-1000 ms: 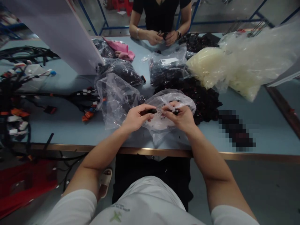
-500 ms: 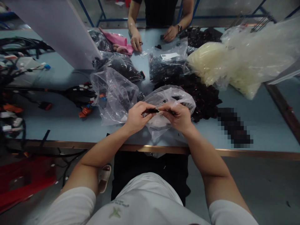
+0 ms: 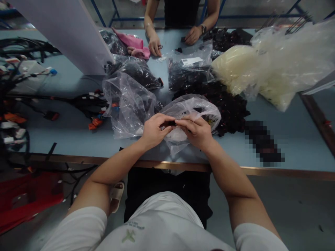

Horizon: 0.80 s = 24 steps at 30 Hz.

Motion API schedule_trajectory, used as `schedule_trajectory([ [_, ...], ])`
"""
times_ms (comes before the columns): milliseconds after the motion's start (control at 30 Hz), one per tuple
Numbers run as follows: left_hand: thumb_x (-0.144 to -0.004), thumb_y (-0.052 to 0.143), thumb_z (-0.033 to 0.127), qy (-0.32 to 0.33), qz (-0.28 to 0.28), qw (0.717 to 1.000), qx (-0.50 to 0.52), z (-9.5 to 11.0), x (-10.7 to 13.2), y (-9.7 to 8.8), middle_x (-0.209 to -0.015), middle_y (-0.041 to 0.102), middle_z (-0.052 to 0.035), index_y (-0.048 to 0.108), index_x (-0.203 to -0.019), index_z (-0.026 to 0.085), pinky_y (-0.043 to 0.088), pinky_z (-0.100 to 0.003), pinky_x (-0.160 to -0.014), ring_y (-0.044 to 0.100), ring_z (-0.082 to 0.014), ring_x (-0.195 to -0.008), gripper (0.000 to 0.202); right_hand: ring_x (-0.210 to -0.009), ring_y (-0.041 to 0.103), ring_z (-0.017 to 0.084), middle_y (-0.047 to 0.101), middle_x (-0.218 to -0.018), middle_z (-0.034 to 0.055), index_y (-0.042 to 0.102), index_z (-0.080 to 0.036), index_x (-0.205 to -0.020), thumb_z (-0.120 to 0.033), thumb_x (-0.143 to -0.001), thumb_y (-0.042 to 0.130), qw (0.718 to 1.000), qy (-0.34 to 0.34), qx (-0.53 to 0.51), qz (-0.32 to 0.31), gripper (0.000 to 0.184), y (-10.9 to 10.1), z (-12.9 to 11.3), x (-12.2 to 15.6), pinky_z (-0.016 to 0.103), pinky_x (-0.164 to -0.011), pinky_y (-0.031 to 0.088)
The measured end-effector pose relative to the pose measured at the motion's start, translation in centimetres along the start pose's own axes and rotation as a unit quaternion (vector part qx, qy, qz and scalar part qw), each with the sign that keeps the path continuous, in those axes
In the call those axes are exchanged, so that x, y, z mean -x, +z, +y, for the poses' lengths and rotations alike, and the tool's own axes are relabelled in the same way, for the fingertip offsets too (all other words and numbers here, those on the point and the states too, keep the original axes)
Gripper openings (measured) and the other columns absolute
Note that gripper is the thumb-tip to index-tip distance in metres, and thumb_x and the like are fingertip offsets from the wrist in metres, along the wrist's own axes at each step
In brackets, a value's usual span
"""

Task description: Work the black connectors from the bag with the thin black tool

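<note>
A small black plastic part [image 3: 172, 123] is pinched between the thumb and fingers of my left hand [image 3: 154, 129]. My right hand [image 3: 196, 130] meets it from the other side, its fingertips closed against the part's right end. Whatever those right fingers pinch is hidden or too small to make out. Both hands are above an opened clear plastic bag [image 3: 178, 135] that holds small pale pieces. Just behind the right hand spreads a heap of black parts [image 3: 230, 109].
Another clear bag [image 3: 125, 116] lies left of my hands. Wire harnesses [image 3: 86, 103] with coloured connectors cover the left side. Yellowish bags [image 3: 235, 66] sit at the right back. Across the table a co-worker's hands [image 3: 155, 45] handle small black pieces. A white panel [image 3: 70, 35] slants at left.
My right fingers have closed in on the black part's right end and cover more of it. My left hand keeps its pinch. The view has shifted slightly.
</note>
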<state>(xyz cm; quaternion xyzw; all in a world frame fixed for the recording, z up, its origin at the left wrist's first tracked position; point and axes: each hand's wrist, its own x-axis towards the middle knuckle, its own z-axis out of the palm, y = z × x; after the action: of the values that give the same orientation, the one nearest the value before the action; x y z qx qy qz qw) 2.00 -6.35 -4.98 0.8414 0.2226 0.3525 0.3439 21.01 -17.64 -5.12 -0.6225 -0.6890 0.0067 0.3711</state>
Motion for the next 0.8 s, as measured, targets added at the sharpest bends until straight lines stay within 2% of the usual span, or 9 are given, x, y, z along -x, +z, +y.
schedule_trajectory([
  [233,-0.094,0.081,0.033,-0.001,0.004,1.0,-0.01,-0.1,0.0,0.0,-0.097,0.081,-0.0048,0.082,-0.107,0.025,0.062,-0.034,-0.081,0.075,-0.0202,-0.091,0.015,-0.106,0.079,0.024,0.085,-0.115,0.0059,0.083,-0.033,-0.12,-0.025,-0.106,0.057,0.997,0.052,-0.01,-0.05,0.031,0.0,0.1,0.2,0.044,-0.104,0.062],
  [367,-0.093,0.083,0.033,0.014,0.027,1.0,-0.006,-0.1,0.1,0.1,-0.094,0.081,-0.0039,0.082,-0.105,0.024,0.061,-0.032,-0.078,0.075,-0.0188,-0.087,0.015,-0.1,0.077,0.021,0.083,-0.11,0.0066,0.084,-0.032,-0.115,-0.029,-0.109,0.056,0.998,0.052,-0.02,0.005,0.029,0.4,-0.4,0.3,0.04,-0.099,0.062],
  [467,-0.091,0.085,0.033,-0.021,0.038,0.999,0.003,-0.1,0.2,0.3,-0.093,0.081,-0.0037,0.083,-0.102,0.024,0.061,-0.032,-0.078,0.075,-0.0187,-0.086,0.015,-0.098,0.075,0.019,0.08,-0.107,0.0056,0.083,-0.033,-0.117,-0.028,-0.108,0.058,0.996,0.036,-0.064,0.04,0.028,0.8,-0.5,0.2,0.038,-0.095,0.062],
  [633,-0.085,0.089,0.034,-0.088,0.065,0.994,0.026,-0.6,0.5,0.9,-0.09,0.08,-0.003,0.083,-0.099,0.023,0.061,-0.033,-0.08,0.075,-0.019,-0.085,0.019,-0.099,0.069,0.019,0.071,-0.104,0.0054,0.081,-0.031,-0.124,-0.026,-0.105,0.061,0.984,0.008,-0.17,0.054,0.029,1.4,0.0,-0.2,0.037,-0.088,0.062],
  [800,-0.084,0.09,0.039,-0.114,0.064,0.987,0.095,-1.3,0.4,1.5,-0.091,0.079,-0.0038,0.081,-0.098,0.022,0.063,-0.033,-0.078,0.075,-0.0189,-0.083,0.024,-0.104,0.07,0.02,0.075,-0.11,0.0068,0.081,-0.031,-0.126,-0.03,-0.106,0.058,0.981,0.031,-0.193,0.0,0.031,0.9,0.1,-0.6,0.038,-0.093,0.061],
])
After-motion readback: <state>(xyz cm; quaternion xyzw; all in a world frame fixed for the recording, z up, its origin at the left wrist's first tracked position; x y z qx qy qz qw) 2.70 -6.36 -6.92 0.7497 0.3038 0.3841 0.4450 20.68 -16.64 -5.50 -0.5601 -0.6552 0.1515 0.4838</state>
